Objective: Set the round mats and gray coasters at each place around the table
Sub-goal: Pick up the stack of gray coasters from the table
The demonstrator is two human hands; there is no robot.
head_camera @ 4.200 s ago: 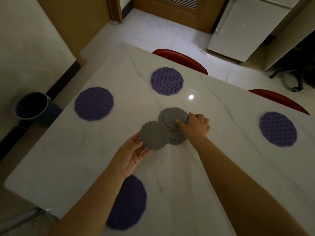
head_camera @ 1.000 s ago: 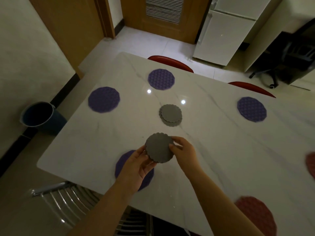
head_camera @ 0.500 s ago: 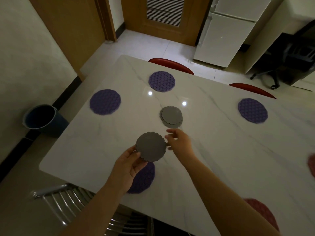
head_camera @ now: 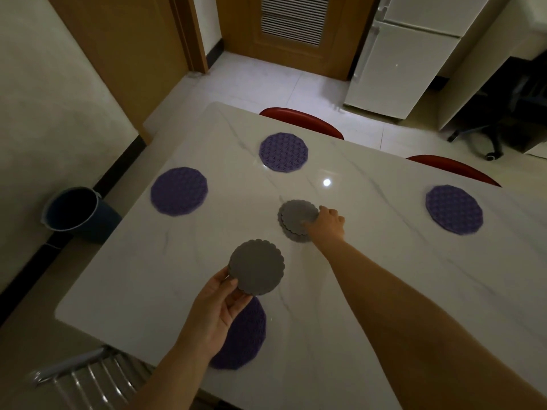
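Several round purple mats lie on the white marble table point(head_camera: 399, 276): one at the left end point(head_camera: 178, 190), one at the far side point(head_camera: 283, 151), one at the right point(head_camera: 454, 209), and one near me point(head_camera: 242, 335), partly under my left hand. My left hand point(head_camera: 220, 303) holds a gray scalloped coaster point(head_camera: 257, 266) above the near mat. My right hand point(head_camera: 327, 224) rests with its fingers on a stack of gray coasters point(head_camera: 297, 217) at the table's middle; whether it grips one I cannot tell.
Two red chair backs point(head_camera: 302, 121) point(head_camera: 453, 170) stand at the far side. A metal chair point(head_camera: 88, 380) is at the near left corner. A dark bucket point(head_camera: 74, 213) sits on the floor to the left. A white fridge point(head_camera: 399, 54) and wooden door point(head_camera: 293, 25) are beyond.
My right hand let go of the held coaster and reached forward to the stack at the middle. My left hand keeps the coaster, shifted slightly left.
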